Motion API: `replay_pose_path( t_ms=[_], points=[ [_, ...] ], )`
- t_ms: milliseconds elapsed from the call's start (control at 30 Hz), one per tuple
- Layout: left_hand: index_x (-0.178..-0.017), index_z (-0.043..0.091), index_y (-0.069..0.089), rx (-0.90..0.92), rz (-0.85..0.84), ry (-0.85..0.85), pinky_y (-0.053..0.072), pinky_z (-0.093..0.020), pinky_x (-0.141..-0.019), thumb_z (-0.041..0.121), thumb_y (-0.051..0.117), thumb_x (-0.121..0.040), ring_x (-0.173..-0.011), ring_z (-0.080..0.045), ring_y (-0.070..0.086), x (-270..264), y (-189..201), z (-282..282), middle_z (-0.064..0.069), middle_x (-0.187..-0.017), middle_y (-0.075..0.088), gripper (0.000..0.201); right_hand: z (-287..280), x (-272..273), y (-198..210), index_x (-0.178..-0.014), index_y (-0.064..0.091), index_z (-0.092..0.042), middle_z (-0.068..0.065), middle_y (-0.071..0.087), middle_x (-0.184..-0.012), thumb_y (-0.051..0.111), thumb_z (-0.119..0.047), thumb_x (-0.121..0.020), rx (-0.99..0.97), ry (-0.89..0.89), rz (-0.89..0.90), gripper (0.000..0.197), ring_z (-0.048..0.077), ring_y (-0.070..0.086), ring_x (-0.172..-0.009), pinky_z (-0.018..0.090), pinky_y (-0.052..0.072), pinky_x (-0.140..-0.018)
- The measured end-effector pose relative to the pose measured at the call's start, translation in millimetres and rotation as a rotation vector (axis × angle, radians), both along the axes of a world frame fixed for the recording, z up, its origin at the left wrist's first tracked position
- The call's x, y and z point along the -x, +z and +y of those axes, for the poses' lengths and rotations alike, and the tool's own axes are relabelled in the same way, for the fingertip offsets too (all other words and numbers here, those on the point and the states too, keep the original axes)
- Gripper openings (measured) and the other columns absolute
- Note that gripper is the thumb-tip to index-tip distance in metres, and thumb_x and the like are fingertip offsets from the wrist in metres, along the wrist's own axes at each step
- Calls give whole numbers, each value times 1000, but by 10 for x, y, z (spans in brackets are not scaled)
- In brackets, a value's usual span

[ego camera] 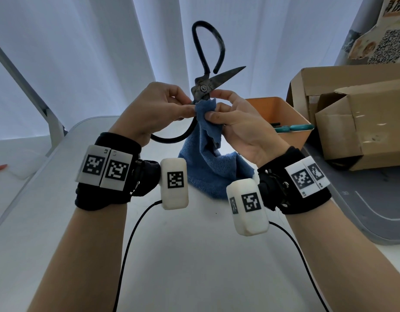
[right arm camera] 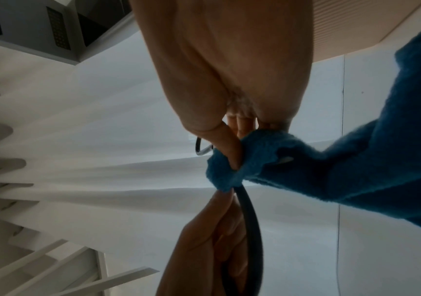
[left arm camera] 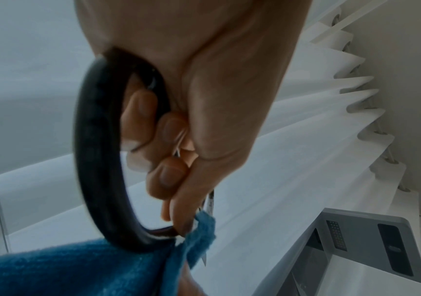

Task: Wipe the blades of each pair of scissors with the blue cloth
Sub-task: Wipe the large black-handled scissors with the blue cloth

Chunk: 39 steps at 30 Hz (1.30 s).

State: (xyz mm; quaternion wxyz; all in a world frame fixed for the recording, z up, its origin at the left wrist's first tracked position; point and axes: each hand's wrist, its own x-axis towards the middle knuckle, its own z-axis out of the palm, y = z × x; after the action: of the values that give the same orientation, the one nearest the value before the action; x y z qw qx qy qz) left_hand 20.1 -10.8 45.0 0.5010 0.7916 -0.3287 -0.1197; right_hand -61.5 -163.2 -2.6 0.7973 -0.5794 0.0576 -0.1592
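Left hand [ego camera: 154, 111] grip curled on black scissors [ego camera: 203, 86], right hand [ego camera: 237, 122] pinching blue cloth [ego camera: 212, 167] round blade, head cam only: orange bin [ego camera: 289, 118].

Dull, stained metal scissors [ego camera: 208, 84], fluffy terry blue cloth [ego camera: 212, 170], matt creased cardboard boxes [ego camera: 356, 122].

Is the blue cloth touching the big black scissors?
Touching. In the head view the blue cloth is bunched against the black scissors just below the pivot, pinched there by the right hand.
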Motion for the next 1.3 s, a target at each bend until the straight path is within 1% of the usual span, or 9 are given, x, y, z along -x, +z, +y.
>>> replay_pose_path(
  t_ms=[167,400,533,600,733,833,967,1100,1300],
  points=[
    [-78,12,63,6,-13,13,32,-3,-43,16,77,-85,-43,5,49,-1,-3,-14,16,-44,55,17,34,-33,-40,-109,51,-8,-3,53,-62,57,7,-95,10,-92,-6,21,11,59,-65,26,53,-74],
    [-80,11,62,10,3,25,32,-4,-43,14,77,-85,-43,5,47,-19,-1,1,16,-43,53,16,15,-42,-23,-113,51,-9,13,52,-83,53,17,-90,-5,0,-34,34,22,57,-80,31,53,-81],
    [-78,12,63,10,-11,17,32,-4,-44,14,76,-86,-43,5,48,-10,4,3,16,-44,54,15,35,-35,-15,-104,52,-7,0,54,-63,58,11,-92,-20,-36,-25,23,13,59,-64,24,54,-69],
    [-79,11,64,6,-8,15,33,-3,-44,13,75,-87,-43,5,48,-16,7,16,16,-44,54,14,46,-28,-15,-102,53,-8,-1,52,-62,60,8,-92,-22,-39,-18,20,13,59,-65,25,54,-69],
    [-86,8,66,-2,0,30,33,-3,-44,16,76,-86,-43,5,49,-52,26,73,17,-43,53,13,-1,38,49,-106,57,-10,11,55,-82,59,7,-92,76,48,21,22,21,58,-83,29,52,-77],
    [-84,12,66,2,-9,68,34,-3,-44,19,77,-85,-46,7,51,-91,43,122,17,-44,54,14,-69,82,86,-116,64,-6,17,58,-97,56,6,-93,139,-10,48,27,21,62,-88,29,56,-81],
    [-81,17,67,8,-14,107,33,-8,-44,25,78,-84,-51,5,53,-137,69,202,16,-48,57,14,-162,90,57,-104,65,-9,11,65,-94,66,-1,-91,178,-230,96,16,18,66,-85,30,58,-79],
    [-84,15,67,-9,-5,79,34,-7,-44,24,78,-84,-48,6,52,-106,84,181,16,-47,56,14,-184,67,14,-91,61,-10,9,64,-90,76,-10,-85,146,-282,120,16,20,67,-84,32,60,-75],
    [-91,6,66,-7,-2,-6,34,-2,-45,16,76,-86,-44,6,50,-4,70,75,17,-42,53,15,-163,104,18,-76,69,-19,-9,65,-77,77,-30,-85,274,-324,140,16,5,56,-80,26,46,-77]
  ],
)
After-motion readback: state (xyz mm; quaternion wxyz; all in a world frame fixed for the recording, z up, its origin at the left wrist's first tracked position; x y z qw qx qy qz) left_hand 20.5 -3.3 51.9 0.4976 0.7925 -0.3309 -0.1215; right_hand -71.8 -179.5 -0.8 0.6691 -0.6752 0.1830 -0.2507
